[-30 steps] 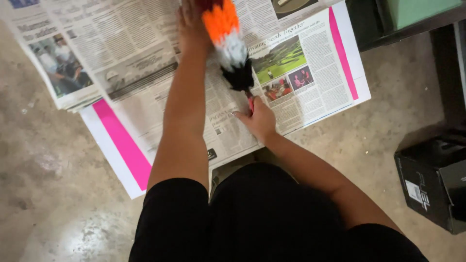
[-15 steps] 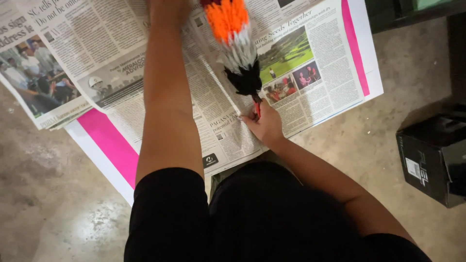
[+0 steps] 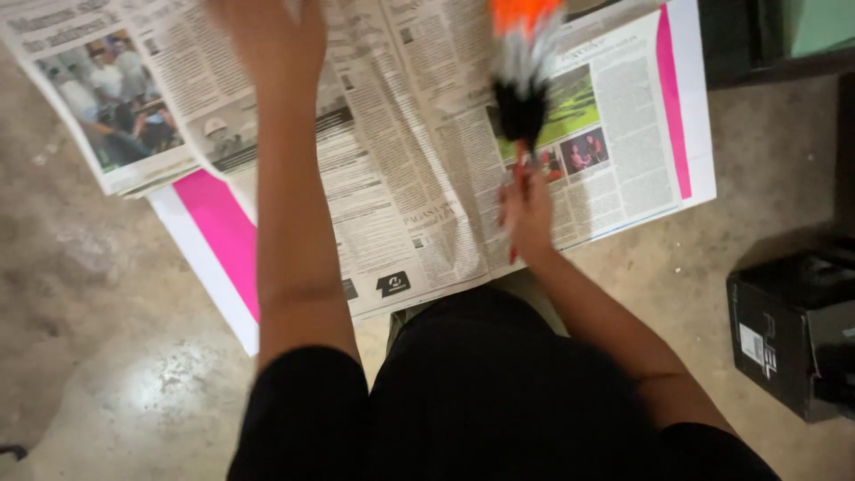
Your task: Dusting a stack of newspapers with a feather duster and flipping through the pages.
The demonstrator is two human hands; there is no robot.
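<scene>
Duster [image 3: 523, 85] stands over the newspaper [image 3: 401, 178], its handle gripped in the right hand [image 3: 527, 214] fingers. Left hand [image 3: 267, 40] lies flat, blurred, fingers unclear. Since before, both hands shifted further apart.

Right hand [image 3: 527, 209] holds a feather duster [image 3: 521, 80] over newspaper [image 3: 401, 178].

One head cam only, looking near-straight down from above the person's chest, close in. It takes in both forearms, newspaper [image 3: 392, 160] spread on the floor [image 3: 107, 356], w/ box [image 3: 793, 330] at right edge.
</scene>
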